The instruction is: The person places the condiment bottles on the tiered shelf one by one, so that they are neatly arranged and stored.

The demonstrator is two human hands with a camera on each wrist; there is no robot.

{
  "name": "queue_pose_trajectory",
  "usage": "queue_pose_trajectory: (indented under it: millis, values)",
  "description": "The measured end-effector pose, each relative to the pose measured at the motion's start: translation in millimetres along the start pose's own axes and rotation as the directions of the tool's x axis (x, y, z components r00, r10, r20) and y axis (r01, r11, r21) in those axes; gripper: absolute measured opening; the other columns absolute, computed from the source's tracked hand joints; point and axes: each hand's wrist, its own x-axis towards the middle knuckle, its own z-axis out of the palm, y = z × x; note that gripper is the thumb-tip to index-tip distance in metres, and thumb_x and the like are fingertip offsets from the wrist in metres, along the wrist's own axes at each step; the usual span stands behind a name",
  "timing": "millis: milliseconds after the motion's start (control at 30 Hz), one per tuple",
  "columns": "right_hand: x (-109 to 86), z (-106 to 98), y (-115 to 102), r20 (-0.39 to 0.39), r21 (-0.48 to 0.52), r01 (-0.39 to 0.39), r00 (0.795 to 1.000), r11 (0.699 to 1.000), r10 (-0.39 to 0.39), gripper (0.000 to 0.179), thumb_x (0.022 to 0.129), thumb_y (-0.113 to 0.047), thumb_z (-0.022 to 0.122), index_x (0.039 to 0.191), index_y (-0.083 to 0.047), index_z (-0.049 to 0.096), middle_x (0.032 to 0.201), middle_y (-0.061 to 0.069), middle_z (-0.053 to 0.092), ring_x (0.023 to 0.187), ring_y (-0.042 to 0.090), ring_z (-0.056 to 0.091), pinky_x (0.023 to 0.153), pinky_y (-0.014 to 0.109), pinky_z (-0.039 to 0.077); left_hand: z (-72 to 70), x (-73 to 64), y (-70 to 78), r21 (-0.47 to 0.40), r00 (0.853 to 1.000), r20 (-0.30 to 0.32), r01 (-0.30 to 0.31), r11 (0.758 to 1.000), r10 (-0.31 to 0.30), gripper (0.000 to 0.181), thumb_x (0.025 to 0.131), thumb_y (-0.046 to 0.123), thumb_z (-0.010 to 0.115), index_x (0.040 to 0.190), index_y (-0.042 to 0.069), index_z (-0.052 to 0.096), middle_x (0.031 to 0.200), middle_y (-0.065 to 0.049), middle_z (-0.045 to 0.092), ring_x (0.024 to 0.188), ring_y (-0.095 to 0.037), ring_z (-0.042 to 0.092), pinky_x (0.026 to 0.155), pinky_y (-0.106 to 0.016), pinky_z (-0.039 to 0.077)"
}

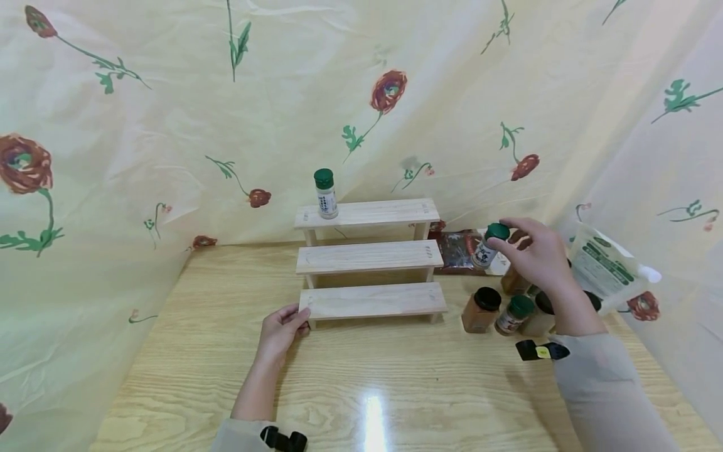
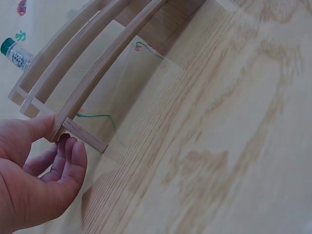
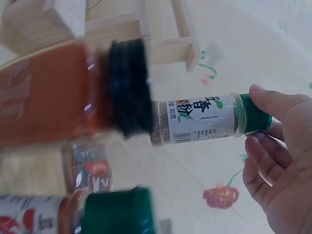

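Tabletop (image 1: 186, 358) of pale, grained wood, with a person seen at its near side, at six o'clock; I take the three-step wooden rack (image 1: 369, 256) as the centre of the dial. Nearest the person are light grey sleeves (image 1: 615, 389), at seven and four o'clock. At eight o'clock the left hand (image 1: 282, 329) grips the end of the lowest step, thumb against the board and fingers curled below it. At four o'clock I see spice containers close together: a black-capped jar (image 1: 480, 311) with orange-brown contents, a green-capped jar (image 1: 513, 317) just beside it, and more black lids partly hidden by the right forearm. Beyond them, at three o'clock, the right hand (image 1: 533, 248) pinches a small labelled bottle (image 1: 484, 256) by its green cap, between thumb and fingers; the bottle tilts, base toward the rack. Behind it lies a dark, glossy packet (image 1: 456, 251), near the rack; I cannot tell whether the two touch. Farther out at three, a white pouch (image 1: 607, 267) with green print stands aslant. At eleven, another green-capped bottle (image 1: 326, 194) stands upright on the left end of the top step. Farthest off, cream cloth (image 1: 271, 113) shows red flowers and green stems.
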Motion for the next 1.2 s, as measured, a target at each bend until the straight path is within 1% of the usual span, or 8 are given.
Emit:
queue_pose_trajectory:
  millis: [200, 267, 400, 500, 667, 867, 1000, 1200]
  values:
    - [12.5, 2.6, -12.4, -0.015, 0.051, 0.011, 1.000, 0.999, -0.010, 0.047, 0.093, -0.024, 0.076, 0.133, -0.002, 0.064, 0.120, 0.019, 0.066, 0.096, 0.027, 0.061, 0.072, 0.003, 0.044, -0.9, -0.7, 1.3, 0.002, 1.000, 0.003, 0.000, 1.000, 0.000, 0.043, 0.096, 0.006, 0.070, 0.131, -0.014, 0.056, 0.096, -0.009, 0.068, 0.079, -0.015, 0.066, 0.074, -0.023, 0.061]
    - [16.9, 4.8, -15.0, -0.024, 0.062, 0.015, 1.000, 0.998, -0.014, 0.045, 0.093, -0.022, 0.076, 0.132, -0.001, 0.065, 0.119, 0.017, 0.066, 0.097, 0.021, 0.061, 0.074, 0.001, 0.045, -1.3, -0.9, 1.5, 0.004, 1.000, 0.004, 0.001, 1.000, -0.001, 0.043, 0.096, 0.007, 0.070, 0.131, -0.014, 0.056, 0.095, -0.009, 0.068, 0.079, -0.016, 0.066, 0.074, -0.023, 0.061]
    - [25.3, 10.6, -19.3, -0.052, 0.086, 0.047, 0.998, 0.995, -0.043, 0.041, 0.092, -0.018, 0.078, 0.128, 0.000, 0.067, 0.114, 0.015, 0.068, 0.095, 0.002, 0.057, 0.076, 0.001, 0.047, -2.0, -1.4, 1.3, 0.003, 1.000, 0.010, 0.003, 1.000, -0.003, 0.044, 0.096, 0.007, 0.070, 0.132, -0.014, 0.055, 0.096, -0.009, 0.068, 0.080, -0.016, 0.066, 0.074, -0.023, 0.061]
    - [30.8, 15.7, -23.4, -0.061, 0.128, 0.080, 0.995, 0.989, -0.073, 0.039, 0.091, -0.013, 0.078, 0.125, 0.001, 0.068, 0.110, 0.015, 0.069, 0.093, -0.006, 0.056, 0.075, 0.004, 0.050, -2.4, -1.7, 0.5, 0.000, 1.000, 0.011, 0.005, 1.000, -0.005, 0.045, 0.096, 0.008, 0.071, 0.132, -0.014, 0.055, 0.096, -0.009, 0.068, 0.080, -0.016, 0.066, 0.074, -0.023, 0.061]
    - [39.4, 22.6, -33.8, -0.078, 0.194, 0.097, 0.994, 0.976, -0.083, 0.038, 0.091, -0.010, 0.078, 0.126, 0.000, 0.068, 0.111, 0.014, 0.069, 0.095, -0.005, 0.057, 0.076, 0.005, 0.051, -2.5, -1.5, -0.7, -0.007, 1.000, 0.012, 0.004, 1.000, -0.004, 0.042, 0.096, 0.007, 0.071, 0.131, -0.012, 0.057, 0.094, -0.007, 0.067, 0.078, -0.014, 0.065, 0.072, -0.021, 0.060]
    - [50.6, 30.2, -46.5, -0.089, 0.203, 0.098, 0.993, 0.974, -0.082, 0.039, 0.092, -0.013, 0.077, 0.128, -0.002, 0.067, 0.116, 0.012, 0.068, 0.098, -0.004, 0.056, 0.078, 0.008, 0.052, -2.9, -0.6, -2.0, -0.007, 1.000, 0.014, -0.001, 1.000, 0.001, 0.038, 0.096, 0.007, 0.070, 0.128, -0.011, 0.059, 0.091, -0.005, 0.067, 0.076, -0.012, 0.065, 0.070, -0.020, 0.060]
    - [58.1, 35.1, -54.8, -0.109, 0.209, 0.126, 0.988, 0.970, -0.105, 0.039, 0.090, -0.010, 0.079, 0.127, -0.001, 0.068, 0.116, 0.012, 0.069, 0.098, -0.006, 0.057, 0.076, 0.009, 0.052, -2.4, 0.6, -2.9, -0.023, 1.000, 0.011, -0.007, 1.000, 0.007, 0.038, 0.096, 0.005, 0.070, 0.128, -0.012, 0.059, 0.089, -0.005, 0.068, 0.075, -0.012, 0.065, 0.069, -0.020, 0.060]
    - [66.3, 41.7, -70.0, -0.141, 0.254, 0.175, 0.980, 0.951, -0.142, 0.038, 0.087, -0.001, 0.079, 0.124, 0.004, 0.068, 0.116, 0.017, 0.069, 0.099, 0.002, 0.060, 0.076, 0.008, 0.052, -2.8, 2.5, -4.0, -0.031, 1.000, 0.012, -0.012, 0.999, 0.012, 0.036, 0.096, 0.004, 0.070, 0.127, -0.012, 0.060, 0.087, -0.004, 0.068, 0.074, -0.013, 0.066, 0.069, -0.021, 0.060]
